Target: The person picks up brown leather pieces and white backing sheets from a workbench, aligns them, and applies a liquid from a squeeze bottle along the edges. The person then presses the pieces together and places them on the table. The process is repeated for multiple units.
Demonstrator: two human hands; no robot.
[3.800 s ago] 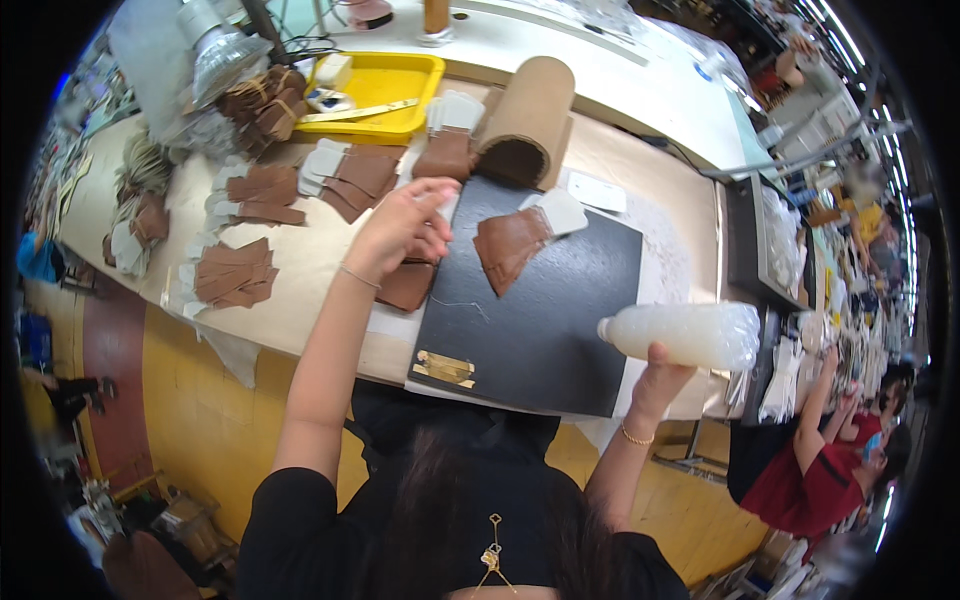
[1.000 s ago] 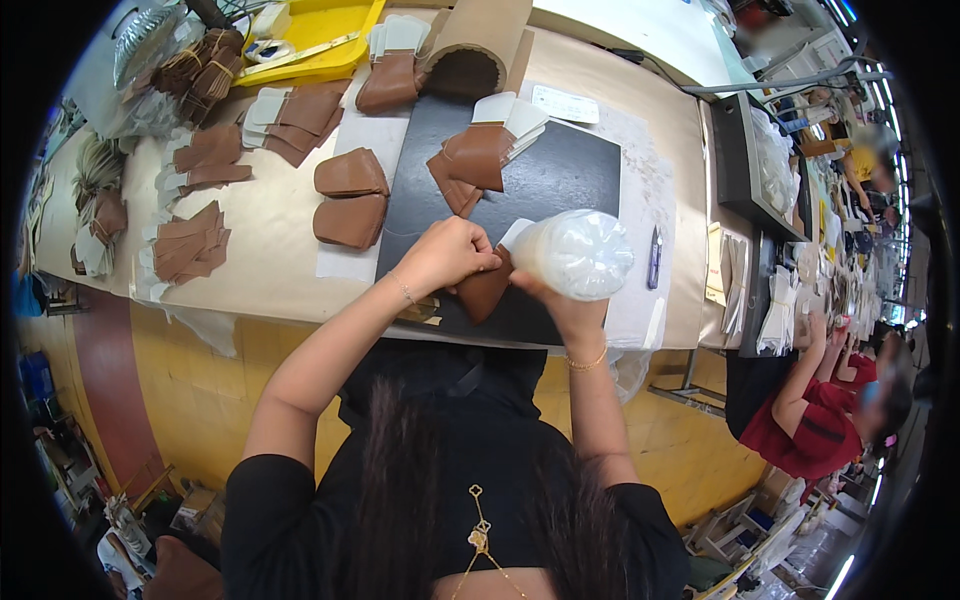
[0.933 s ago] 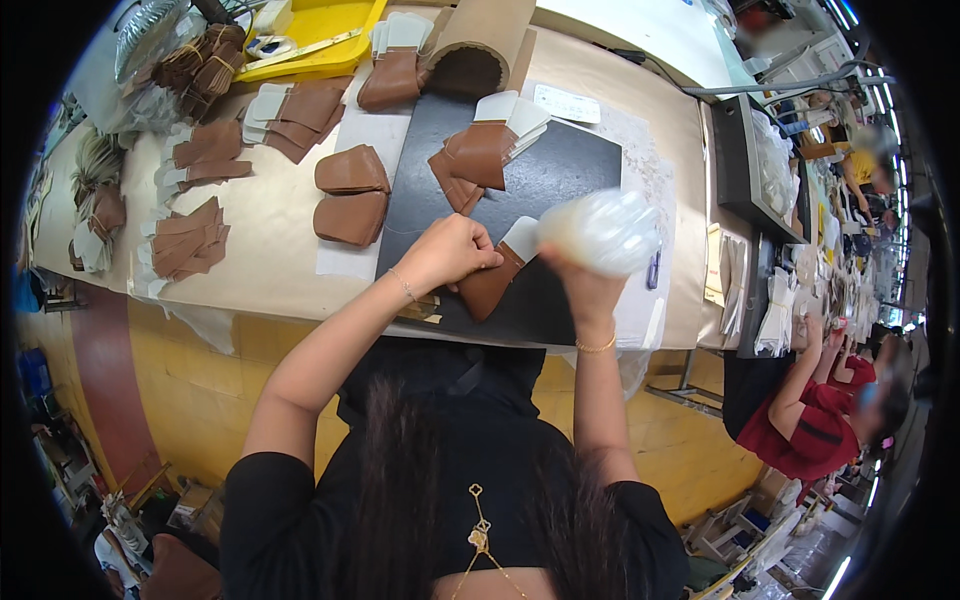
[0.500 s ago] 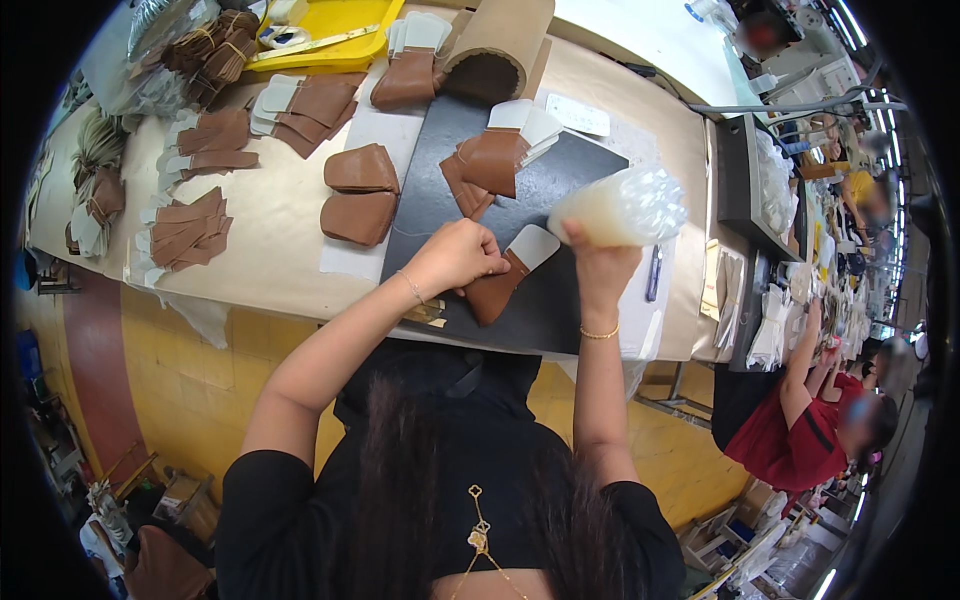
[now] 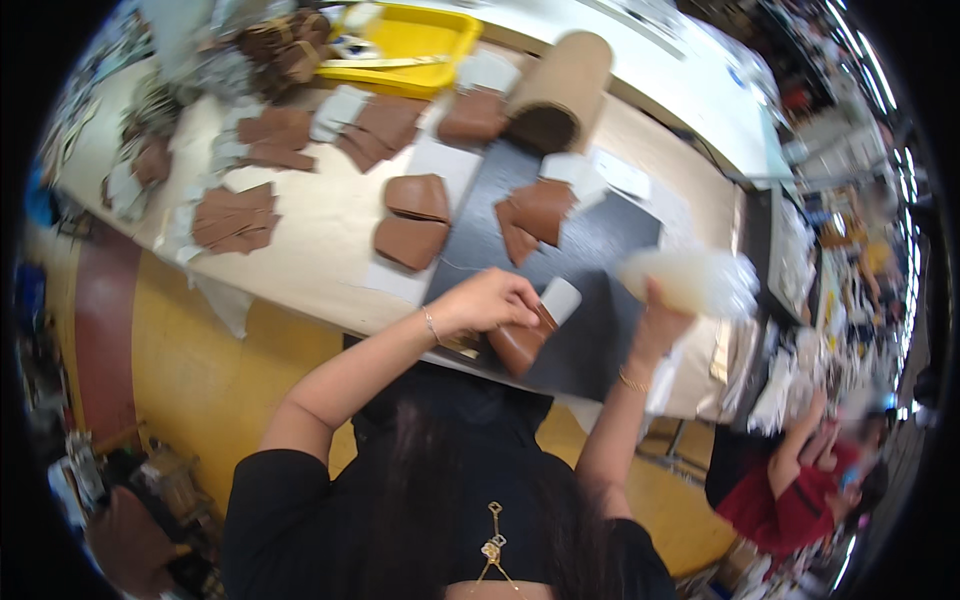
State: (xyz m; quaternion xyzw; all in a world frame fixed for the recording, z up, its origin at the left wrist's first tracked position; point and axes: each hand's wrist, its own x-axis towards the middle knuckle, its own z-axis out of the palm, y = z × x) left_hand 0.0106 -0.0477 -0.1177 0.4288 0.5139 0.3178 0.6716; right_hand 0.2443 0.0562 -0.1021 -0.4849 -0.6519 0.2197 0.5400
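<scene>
Near the black board's (image 5: 600, 345) front edge, the left hand (image 5: 490, 300) is pinching a brown leather piece (image 5: 520, 347); over its right edge, the right hand (image 5: 662, 325) is gripping a tilted bottle (image 5: 690, 283). Holding is apparently underway, probably calling for steady fingers next.

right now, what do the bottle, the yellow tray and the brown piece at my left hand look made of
Bottle: likely plastic, fairly glossy, judging by its pale glints and cloudy translucence. Tray: probably moulded plastic, from its even yellow colour and rounded corners. Brown piece: leather or imitation, smooth with slight sheen; which, I can't tell.
</scene>
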